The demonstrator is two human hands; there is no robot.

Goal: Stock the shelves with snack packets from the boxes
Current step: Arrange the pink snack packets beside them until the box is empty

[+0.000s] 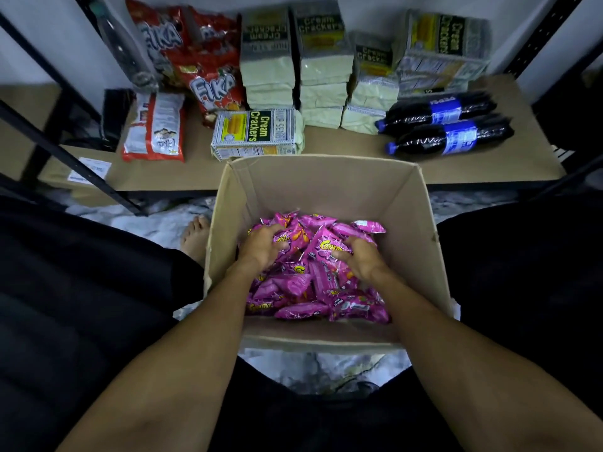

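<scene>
Left hand [262, 246] and right hand [360, 260] seemingly grasp pink packets [321, 252] in the box [326, 185]; crackers [257, 132], bottles [447, 138] crowd the shelf [483, 171] beyond.

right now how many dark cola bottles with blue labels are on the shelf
2. One dark plastic cola bottle with a blue label lies sideways at the right of the brown shelf board; the second cola bottle lies in front of it. None looks hidden.

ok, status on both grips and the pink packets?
Left grip and right grip both in the cardboard box, clutching pink snack packets. No pink packets on the shelf yet. Nothing in the way.
</scene>
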